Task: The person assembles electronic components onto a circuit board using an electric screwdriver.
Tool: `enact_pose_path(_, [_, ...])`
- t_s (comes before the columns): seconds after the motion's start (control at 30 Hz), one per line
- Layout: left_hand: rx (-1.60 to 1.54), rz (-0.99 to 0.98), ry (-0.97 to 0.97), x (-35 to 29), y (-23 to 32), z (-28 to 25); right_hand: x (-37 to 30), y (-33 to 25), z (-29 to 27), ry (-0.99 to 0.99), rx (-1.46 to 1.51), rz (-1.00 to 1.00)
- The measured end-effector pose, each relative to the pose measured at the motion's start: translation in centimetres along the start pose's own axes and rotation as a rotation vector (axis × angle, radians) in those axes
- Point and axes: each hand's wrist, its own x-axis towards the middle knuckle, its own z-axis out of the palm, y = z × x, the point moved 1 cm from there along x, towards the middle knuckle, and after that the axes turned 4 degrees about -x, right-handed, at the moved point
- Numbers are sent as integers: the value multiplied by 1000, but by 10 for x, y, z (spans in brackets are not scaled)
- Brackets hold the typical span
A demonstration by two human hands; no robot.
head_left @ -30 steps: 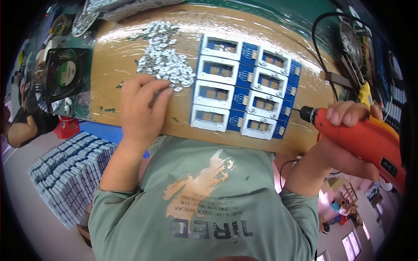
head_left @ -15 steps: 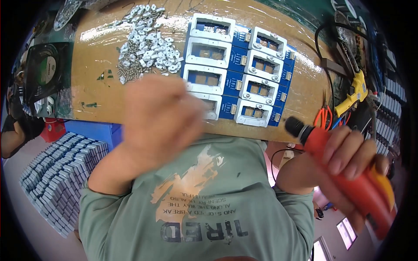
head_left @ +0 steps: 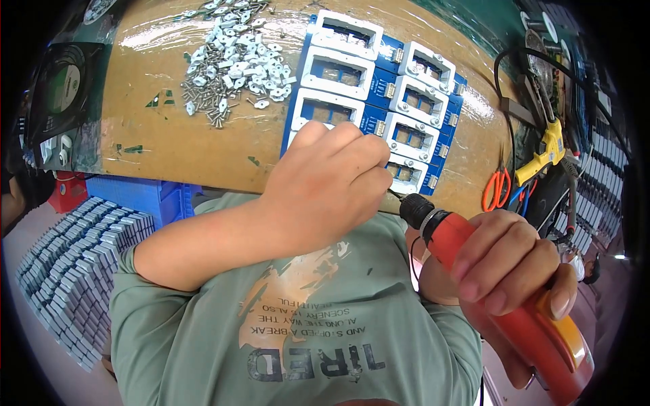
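Note:
My right hand [head_left: 508, 264] grips a red electric screwdriver [head_left: 450, 237]. Its black chuck and thin bit point up-left, the bit tip close by my left fingers. My left hand [head_left: 332, 176] is closed over the near end of the blue circuit boards [head_left: 376, 118]. Its fingertips are pressed together and turned away, so whatever they pinch is hidden. Rectangular white plastic frames [head_left: 332, 86] sit on the boards in two columns. Silver screws show on the right-hand column's frames; the nearest left-hand frame is mostly covered by my hand.
A heap of loose screws and small white tabs [head_left: 237, 68] lies left of the boards. Right of them are orange-handled pliers [head_left: 497, 189] and a yellow tool [head_left: 542, 154] with a cable. A black fan [head_left: 68, 88], blue crate [head_left: 142, 196] and stacked grey parts [head_left: 81, 271] stand left.
My left hand has moved right, from near the screw heap to the near end of the boards. The screwdriver has come left and its bit is now beside that hand.

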Motion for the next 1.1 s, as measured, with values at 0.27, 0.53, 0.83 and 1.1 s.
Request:
enact_pose_path(0.27, [16,7,2,0,0,2,4,-2,-2,-40,9,24])
enact_pose_path(0.53, [15,-23,-17,-1,0,1,8,-9,4,-51,38,119])
enact_pose_path(0.83, [3,-32,42,-4,-1,8,16,0,16,-101,-16,126])
enact_pose_path(1.1, [88,-52,78,-2,2,12,15,2,22,-75,-118,157])
